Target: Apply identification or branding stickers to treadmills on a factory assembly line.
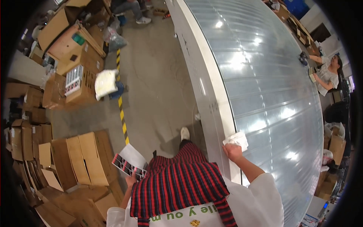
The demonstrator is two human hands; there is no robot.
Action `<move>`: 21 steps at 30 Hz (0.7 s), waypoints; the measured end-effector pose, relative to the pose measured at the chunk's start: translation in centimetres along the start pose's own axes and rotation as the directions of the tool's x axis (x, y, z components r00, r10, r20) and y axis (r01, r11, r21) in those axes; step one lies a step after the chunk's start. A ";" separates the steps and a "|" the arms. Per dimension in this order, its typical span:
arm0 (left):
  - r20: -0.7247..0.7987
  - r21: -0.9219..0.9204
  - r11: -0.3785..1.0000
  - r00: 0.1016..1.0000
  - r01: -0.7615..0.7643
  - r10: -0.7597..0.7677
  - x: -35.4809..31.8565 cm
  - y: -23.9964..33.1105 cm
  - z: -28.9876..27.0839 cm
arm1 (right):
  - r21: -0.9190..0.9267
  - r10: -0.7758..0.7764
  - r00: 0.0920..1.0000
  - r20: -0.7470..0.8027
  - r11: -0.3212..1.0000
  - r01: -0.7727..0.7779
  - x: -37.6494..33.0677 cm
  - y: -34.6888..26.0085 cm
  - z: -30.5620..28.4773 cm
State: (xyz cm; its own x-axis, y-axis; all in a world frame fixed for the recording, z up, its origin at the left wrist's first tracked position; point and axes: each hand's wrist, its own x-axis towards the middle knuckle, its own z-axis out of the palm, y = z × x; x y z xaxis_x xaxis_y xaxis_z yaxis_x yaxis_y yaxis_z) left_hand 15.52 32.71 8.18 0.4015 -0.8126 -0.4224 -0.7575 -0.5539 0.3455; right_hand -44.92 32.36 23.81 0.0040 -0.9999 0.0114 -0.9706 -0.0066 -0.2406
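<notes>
My left hand (131,180), low on the left beside my striped apron (179,185), is closed on a printed sheet (124,163) with dark, red and white panels. A plain white flap (132,154) stands up from the sheet's far side. Over the white rim (217,94) of the long conveyor, my right hand (233,153) grips a small white bundle. This white bundle (237,140) looks like a folded cloth or soft packet; its exact kind is unclear. Most of my right fingers are hidden beneath it.
The conveyor's grey shiny belt (257,87) runs along my right. A person (329,75) sits at its far side. Cardboard boxes (87,159) crowd the left, some open. A pale yellow bag (106,83) lies beside a black-and-yellow floor stripe (121,113). Another person's shoe (143,20) shows far ahead.
</notes>
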 end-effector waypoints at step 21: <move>-0.058 -0.062 0.989 0.989 0.135 -0.139 17.7 17.8 1.4 | -0.032 -0.140 0.977 0.161 0.989 0.147 29.2 5.6 -1.3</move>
State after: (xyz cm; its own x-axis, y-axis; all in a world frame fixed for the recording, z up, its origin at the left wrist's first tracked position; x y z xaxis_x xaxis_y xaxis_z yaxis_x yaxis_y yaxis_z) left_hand 8.40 8.75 5.65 0.5321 -0.7370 -0.4167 -0.6627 -0.6689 0.3367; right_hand -50.52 3.18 24.03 0.1789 -0.9776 -0.1111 -0.9667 -0.1537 -0.2048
